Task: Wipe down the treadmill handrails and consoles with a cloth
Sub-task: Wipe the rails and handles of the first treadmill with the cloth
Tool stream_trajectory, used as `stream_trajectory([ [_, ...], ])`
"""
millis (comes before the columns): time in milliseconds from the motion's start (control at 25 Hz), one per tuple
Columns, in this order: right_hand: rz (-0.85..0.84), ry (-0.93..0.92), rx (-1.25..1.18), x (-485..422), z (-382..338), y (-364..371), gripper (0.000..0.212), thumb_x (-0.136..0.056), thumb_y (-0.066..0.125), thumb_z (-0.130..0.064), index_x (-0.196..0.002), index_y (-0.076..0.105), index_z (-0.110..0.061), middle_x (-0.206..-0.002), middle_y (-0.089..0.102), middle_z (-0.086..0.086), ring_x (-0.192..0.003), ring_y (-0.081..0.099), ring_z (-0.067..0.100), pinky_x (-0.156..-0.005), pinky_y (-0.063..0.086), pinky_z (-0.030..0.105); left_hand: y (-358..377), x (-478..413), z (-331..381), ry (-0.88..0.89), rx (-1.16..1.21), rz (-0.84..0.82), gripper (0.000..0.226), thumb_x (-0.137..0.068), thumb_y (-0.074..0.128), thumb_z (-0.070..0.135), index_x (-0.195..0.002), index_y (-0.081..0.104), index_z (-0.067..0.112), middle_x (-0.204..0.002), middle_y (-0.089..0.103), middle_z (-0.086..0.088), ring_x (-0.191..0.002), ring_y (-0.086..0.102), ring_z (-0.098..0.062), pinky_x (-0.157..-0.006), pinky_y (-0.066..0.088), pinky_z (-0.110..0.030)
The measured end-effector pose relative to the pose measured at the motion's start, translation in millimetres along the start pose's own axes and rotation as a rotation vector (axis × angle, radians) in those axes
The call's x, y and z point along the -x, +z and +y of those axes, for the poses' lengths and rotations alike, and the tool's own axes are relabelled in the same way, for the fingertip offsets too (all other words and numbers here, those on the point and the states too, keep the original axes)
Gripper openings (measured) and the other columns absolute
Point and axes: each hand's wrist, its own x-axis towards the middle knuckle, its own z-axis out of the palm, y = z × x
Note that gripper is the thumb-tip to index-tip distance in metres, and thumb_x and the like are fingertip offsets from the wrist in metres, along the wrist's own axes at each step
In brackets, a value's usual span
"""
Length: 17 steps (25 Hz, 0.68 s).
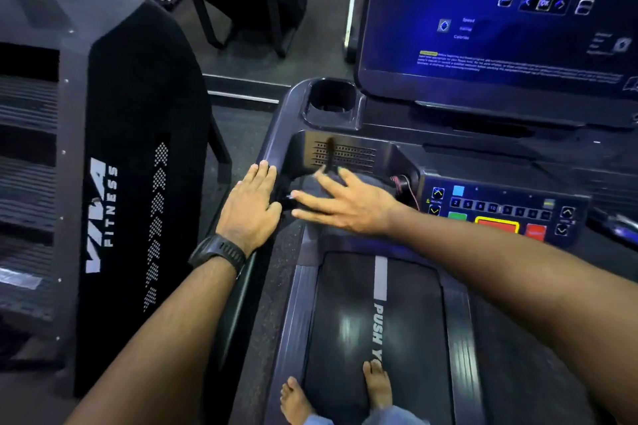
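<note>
I stand barefoot on the treadmill belt (407, 321). My left hand (250, 209), a black watch on its wrist, rests flat on the left handrail (241, 286) where it curves into the console frame. My right hand (348, 203) reaches across to the left with fingers spread and straight, just below the perforated vent panel (355, 155). A blurred dark strip (329, 152) hangs in front of the vent above my fingers. A grey patch (307, 185) under my fingertips could be the cloth; I cannot tell. The console screen (500, 17) glows blue at the upper right.
A button panel (500, 210) with green, red and number keys sits right of my right wrist, with a red cord (404, 183) beside it. A cup holder (331, 97) lies above the vent. A neighbouring black machine marked VIVA FITNESS (103, 217) stands close on the left.
</note>
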Motion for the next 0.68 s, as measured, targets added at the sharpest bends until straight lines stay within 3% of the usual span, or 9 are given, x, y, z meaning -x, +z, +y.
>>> stream_trajectory([
  [120, -0.056, -0.245, 0.09, -15, 1, -4, 0.058, -0.102, 0.043, -0.03, -0.157, 0.027, -0.027, -0.166, 0.015, 0.008, -0.139, 0.031, 0.047, -0.099, 0.04, 0.066, 0, 2, -1, -0.012, -0.008, -0.006, 0.076, -0.083, 0.04, 0.022, -0.156, 0.023, 0.012, -0.165, 0.014, -0.005, -0.153, 0.007, -0.018, -0.124, 0.015, -0.044],
  [280, -0.066, -0.243, 0.032, 3, 20, -5, 0.059, -0.102, 0.042, -0.027, -0.158, 0.024, -0.027, -0.167, 0.0, 0.006, -0.141, 0.022, 0.049, -0.094, 0.042, 0.067, 3, 8, 1, -0.017, -0.065, -0.028, 0.076, -0.084, 0.039, 0.024, -0.157, 0.018, 0.013, -0.165, 0.011, -0.004, -0.153, 0.005, -0.019, -0.123, 0.016, -0.045],
  [440, -0.101, -0.298, 0.139, -20, -3, -4, 0.047, -0.101, 0.045, -0.034, -0.147, 0.049, -0.026, -0.165, 0.009, 0.01, -0.143, 0.018, 0.05, -0.1, 0.034, 0.071, 3, 10, -1, -0.022, -0.12, -0.03, 0.082, -0.077, 0.032, 0.03, -0.157, 0.018, 0.013, -0.165, 0.011, -0.004, -0.153, 0.005, -0.02, -0.122, 0.017, -0.046],
  [560, -0.025, -0.302, 0.172, 10, 16, 1, 0.048, -0.102, 0.042, -0.033, -0.147, 0.048, -0.018, -0.163, 0.014, 0.011, -0.142, 0.02, 0.049, -0.101, 0.035, 0.071, 4, 10, 0, -0.034, -0.125, -0.021, 0.081, -0.078, 0.032, 0.03, -0.157, 0.019, 0.015, -0.165, 0.011, -0.003, -0.153, 0.005, -0.019, -0.122, 0.017, -0.046],
  [680, -0.055, -0.378, 0.322, -4, 1, -10, 0.043, -0.103, 0.042, -0.032, -0.141, 0.055, -0.019, -0.162, 0.019, 0.014, -0.143, 0.021, 0.052, -0.102, 0.034, 0.073, 4, 10, 1, -0.035, -0.144, -0.016, 0.082, -0.077, 0.032, 0.03, -0.156, 0.02, 0.013, -0.165, 0.013, -0.005, -0.153, 0.008, -0.021, -0.122, 0.019, -0.046],
])
